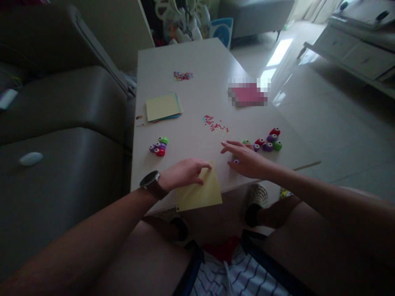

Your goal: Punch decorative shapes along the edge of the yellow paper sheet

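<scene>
At the table's [197, 57] near edge, the left hand [184, 173] pinches a yellow sheet [200, 193]; the right hand [247, 159], fingers spread, rests empty beside the punches [268, 140].

A single head-worn camera looks forward and steeply down from above the seated person's lap (no second view overlaps it), close over the near edge of the white table [197, 57], with a sofa [61, 123] at left and tiled floor [324, 123] at right.
</scene>
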Motion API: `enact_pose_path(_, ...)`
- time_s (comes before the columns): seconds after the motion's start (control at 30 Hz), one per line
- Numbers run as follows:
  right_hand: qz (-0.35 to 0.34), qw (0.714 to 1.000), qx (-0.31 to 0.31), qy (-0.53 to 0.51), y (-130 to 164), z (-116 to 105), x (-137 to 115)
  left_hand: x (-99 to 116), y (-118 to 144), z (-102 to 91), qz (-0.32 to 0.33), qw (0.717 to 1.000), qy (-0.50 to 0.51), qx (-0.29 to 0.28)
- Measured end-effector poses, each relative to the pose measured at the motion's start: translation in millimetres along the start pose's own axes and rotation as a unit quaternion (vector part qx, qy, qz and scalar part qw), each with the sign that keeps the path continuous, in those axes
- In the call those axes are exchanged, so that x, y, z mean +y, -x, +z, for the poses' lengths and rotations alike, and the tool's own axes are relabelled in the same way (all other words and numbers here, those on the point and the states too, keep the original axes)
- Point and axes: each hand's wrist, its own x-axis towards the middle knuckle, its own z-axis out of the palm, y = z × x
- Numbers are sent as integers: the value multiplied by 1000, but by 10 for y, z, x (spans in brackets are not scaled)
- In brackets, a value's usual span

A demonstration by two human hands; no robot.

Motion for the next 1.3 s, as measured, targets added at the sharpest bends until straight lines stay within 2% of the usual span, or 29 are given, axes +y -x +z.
enact_pose_path(0.3,-6,1000,-13,19,-5,-22,-43,-27,21,13,10,1000,14,11)
enact_pose_path(0.4,-24,999,-17,39,4,-30,-59,-21,-7,-3,15,998,14,54)
enact_pose_path(0.5,-53,996,-15,69,14,-34,-65,-24,-62,-8,8,991,-62,120)
enact_pose_path(0.6,-63,994,-17,87,18,-34,-76,-38,-119,18,-19,980,-141,136)
enact_pose_path(0.73,-84,992,-33,87,29,-42,-104,-48,-171,70,-55,973,-183,131)
enact_pose_path(1.0,-111,988,-38,98,101,-106,-225,-152,-341,15,-90,966,-192,147)
enact_pose_path(1.2,-129,986,-37,101,119,-116,-294,-306,-464,-83,-190,947,-185,182)
enact_pose_path(1.3,-134,984,-39,107,97,-131,-309,-334,-429,-144,-197,942,-184,200)
